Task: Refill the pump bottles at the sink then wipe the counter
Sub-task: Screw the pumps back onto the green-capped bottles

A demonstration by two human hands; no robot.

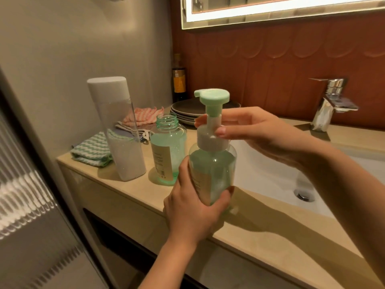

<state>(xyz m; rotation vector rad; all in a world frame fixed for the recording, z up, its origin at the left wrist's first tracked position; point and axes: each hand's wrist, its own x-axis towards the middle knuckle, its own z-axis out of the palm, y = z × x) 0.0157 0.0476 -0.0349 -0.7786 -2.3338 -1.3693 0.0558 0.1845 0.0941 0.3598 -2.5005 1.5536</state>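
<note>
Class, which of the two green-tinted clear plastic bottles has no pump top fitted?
The green-tinted clear bottle standing unheld on the beige counter; its threaded neck is open. The held bottle carries a mint-green pump.

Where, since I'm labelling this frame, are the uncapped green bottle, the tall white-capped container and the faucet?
uncapped green bottle (174,147): head view, on its clear green body.
tall white-capped container (121,132): head view, on the middle of its clear wall.
faucet (322,115): head view, on its chrome base column.
</note>
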